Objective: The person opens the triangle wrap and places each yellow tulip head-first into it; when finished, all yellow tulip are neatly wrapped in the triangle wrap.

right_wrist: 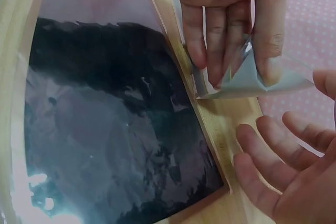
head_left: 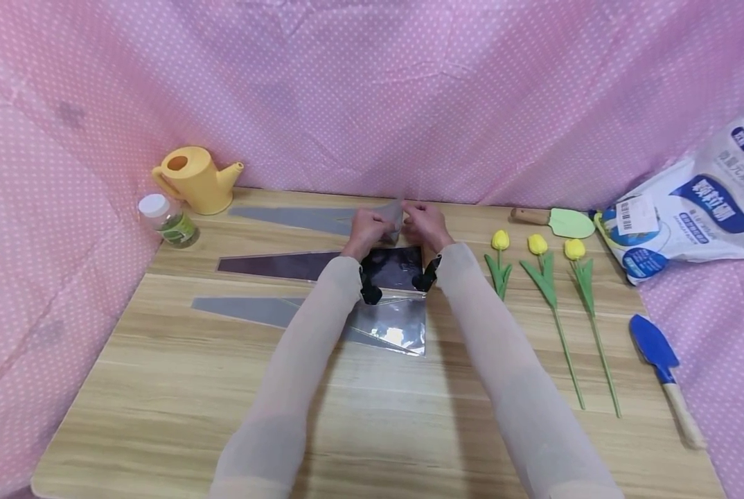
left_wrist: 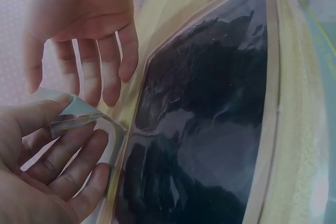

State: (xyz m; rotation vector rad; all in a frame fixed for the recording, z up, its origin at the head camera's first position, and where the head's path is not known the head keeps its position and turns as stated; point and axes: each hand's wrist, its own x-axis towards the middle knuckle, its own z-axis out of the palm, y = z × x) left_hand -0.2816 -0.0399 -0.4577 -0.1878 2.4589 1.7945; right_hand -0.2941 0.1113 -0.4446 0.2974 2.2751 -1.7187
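At the back of the table, my left hand [head_left: 370, 232] pinches the wide end of a grey, partly clear plastic flower sleeve [head_left: 312, 219]. That end is lifted and folded up off the wood, while the narrow tail lies flat to the left. My right hand [head_left: 427, 225] is just right of it; in the right wrist view its thumb is right at the corner of the film [right_wrist: 283, 85] and the other fingers spread loosely. Nearer me lie a dark purple sleeve [head_left: 278, 265], under my wrists, and another grey sleeve [head_left: 241, 309], partly covered by my left forearm.
A yellow watering can [head_left: 200, 181] and a white-capped jar [head_left: 171, 222] stand back left. To the right lie three yellow tulips [head_left: 537, 244], a green trowel [head_left: 570, 223] and a blue trowel [head_left: 654, 344]. A white printed bag [head_left: 690, 208] leans at the back right.
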